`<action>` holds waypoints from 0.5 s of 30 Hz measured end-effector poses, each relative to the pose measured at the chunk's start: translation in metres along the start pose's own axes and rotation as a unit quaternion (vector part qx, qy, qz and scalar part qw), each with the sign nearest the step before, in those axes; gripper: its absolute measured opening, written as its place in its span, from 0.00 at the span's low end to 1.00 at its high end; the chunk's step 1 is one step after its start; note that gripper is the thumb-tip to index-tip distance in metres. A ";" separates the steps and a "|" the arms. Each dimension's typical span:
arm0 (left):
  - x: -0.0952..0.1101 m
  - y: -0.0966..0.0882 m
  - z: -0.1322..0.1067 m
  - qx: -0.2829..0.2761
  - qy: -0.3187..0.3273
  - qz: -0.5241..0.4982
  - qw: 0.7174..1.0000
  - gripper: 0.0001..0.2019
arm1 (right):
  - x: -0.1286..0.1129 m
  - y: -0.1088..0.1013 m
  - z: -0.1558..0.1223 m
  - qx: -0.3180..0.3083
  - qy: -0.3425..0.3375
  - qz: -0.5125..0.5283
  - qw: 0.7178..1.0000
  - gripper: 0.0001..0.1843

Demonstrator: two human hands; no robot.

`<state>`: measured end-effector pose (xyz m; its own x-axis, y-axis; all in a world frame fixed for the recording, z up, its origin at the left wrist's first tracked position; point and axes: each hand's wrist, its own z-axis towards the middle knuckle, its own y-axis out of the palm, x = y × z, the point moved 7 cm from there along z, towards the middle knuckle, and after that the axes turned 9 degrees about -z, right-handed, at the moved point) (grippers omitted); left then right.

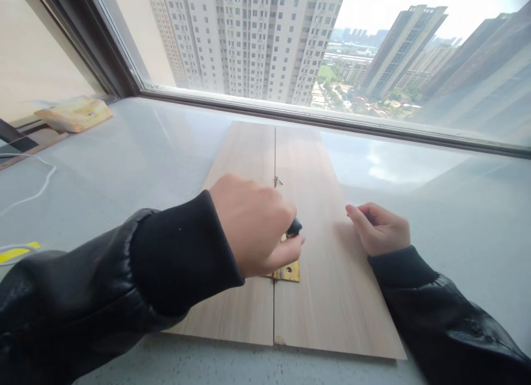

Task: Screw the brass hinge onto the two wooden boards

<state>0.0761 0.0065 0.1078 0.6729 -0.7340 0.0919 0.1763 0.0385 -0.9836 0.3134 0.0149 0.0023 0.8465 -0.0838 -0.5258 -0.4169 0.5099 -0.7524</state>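
Observation:
Two pale wooden boards (332,296) lie side by side on a grey sill, joined along a middle seam. A brass hinge (289,272) sits across the seam near me, partly hidden by my left hand (253,224). That hand is closed around a small black-handled tool (294,228), held upright over the hinge. My right hand (379,228) rests on the right board's edge with its fingers curled in; nothing shows in it. A small metal screw or clip (277,181) lies on the seam farther back.
The grey sill (124,169) runs under a large window with tower blocks outside. A yellow packet (74,114) lies at the far left, with a white cable (39,191) and yellow tape (16,252) near the left edge.

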 end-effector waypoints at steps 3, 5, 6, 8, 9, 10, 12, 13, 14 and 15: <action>-0.001 0.000 -0.001 0.012 -0.041 0.022 0.999 0.19 | 0.003 0.002 0.000 0.008 0.001 0.012 1.000 0.21; -0.002 0.001 -0.001 0.019 -0.057 0.026 0.998 0.20 | 0.002 0.002 0.000 0.009 0.001 0.018 1.000 0.21; -0.002 0.001 -0.001 0.027 -0.059 0.025 0.998 0.22 | 0.001 0.002 0.000 0.008 0.000 0.020 1.000 0.21; 0.000 0.001 -0.001 0.042 -0.046 0.018 0.998 0.26 | 0.001 0.003 0.000 0.006 0.001 0.024 1.000 0.21; 0.001 0.002 -0.001 0.047 -0.038 0.017 0.998 0.27 | 0.001 0.003 0.000 0.004 0.001 0.026 1.000 0.21; 0.001 0.002 0.000 0.050 -0.034 0.018 0.998 0.29 | 0.001 0.003 0.000 0.001 0.001 0.029 1.000 0.21; 0.001 0.003 0.000 0.048 -0.038 0.030 0.998 0.29 | 0.001 0.004 -0.001 -0.004 0.002 0.033 0.999 0.21; 0.001 0.004 0.000 0.042 -0.042 0.038 0.998 0.28 | 0.002 0.004 -0.001 -0.006 0.004 0.036 0.999 0.21; 0.001 0.005 0.001 0.032 -0.043 0.043 0.998 0.27 | 0.002 0.004 -0.001 -0.008 0.006 0.038 0.999 0.21; 0.002 0.007 0.001 0.019 -0.036 0.043 0.998 0.26 | 0.001 0.004 -0.001 -0.010 0.008 0.039 0.999 0.20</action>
<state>0.0798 0.0062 0.1015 0.7369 -0.6757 0.0191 0.1413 0.1263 -0.9819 0.3125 0.0158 -0.0020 0.8054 -0.0586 -0.5899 -0.4885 0.4982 -0.7164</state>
